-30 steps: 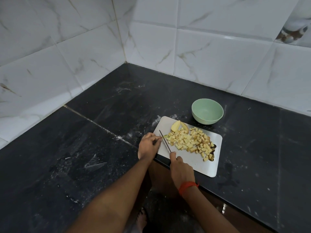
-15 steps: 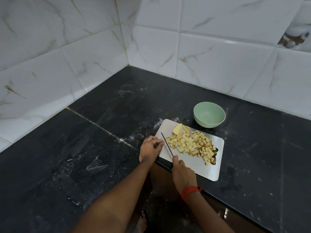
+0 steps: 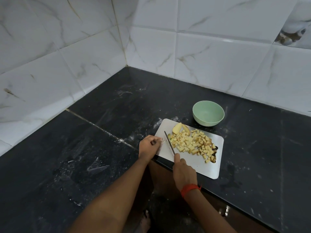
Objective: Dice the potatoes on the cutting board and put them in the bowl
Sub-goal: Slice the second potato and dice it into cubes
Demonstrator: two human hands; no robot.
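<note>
Head view: the right hand point(image 3: 184, 172) has its fingers wrapped round the handle of a knife point(image 3: 169, 143). The blade's long axis runs from near to far, leaning left at the tip. The diced potato point(image 3: 191, 143) lies heaped just right of the blade on the white cutting board point(image 3: 198, 165). 2 uncut potato wedges point(image 3: 177, 128) sit just past the tip, at the far edge. The left hand point(image 3: 149, 147) rests curled at the board's left edge; whether it pinches anything I cannot tell. The green bowl point(image 3: 208, 113) stands beyond the board's far edge, far-right of the heap, so the knife hand is better placed to sweep.
</note>
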